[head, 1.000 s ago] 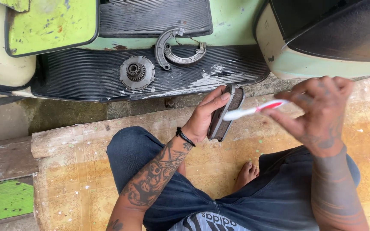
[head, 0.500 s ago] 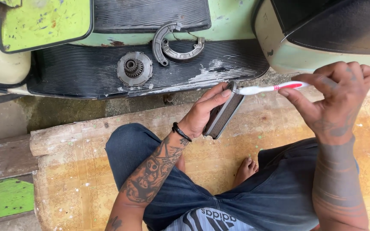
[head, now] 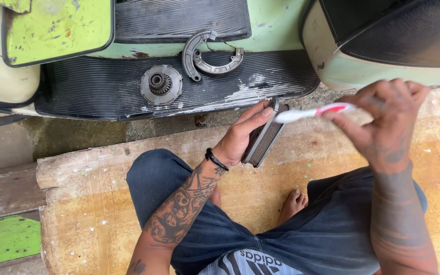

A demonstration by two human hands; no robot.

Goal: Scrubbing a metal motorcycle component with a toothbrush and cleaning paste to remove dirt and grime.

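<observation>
Our left hand (head: 240,137) grips a flat mesh filter (head: 264,137) on edge above the mat (head: 92,203). Our right hand (head: 383,119) pinches a toothbrush (head: 314,112), head touching the filter's far end. Far left, gear (head: 161,84) and brake shoes (head: 207,53) lie on the footboard (head: 92,91).

A round toothed gear hub (head: 161,84) and a pair of curved brake shoes (head: 207,55) lay near each other on the scooter's black ribbed floor mat (head: 92,91); a worn yellow patterned mat (head: 92,214) covered the ground.
</observation>
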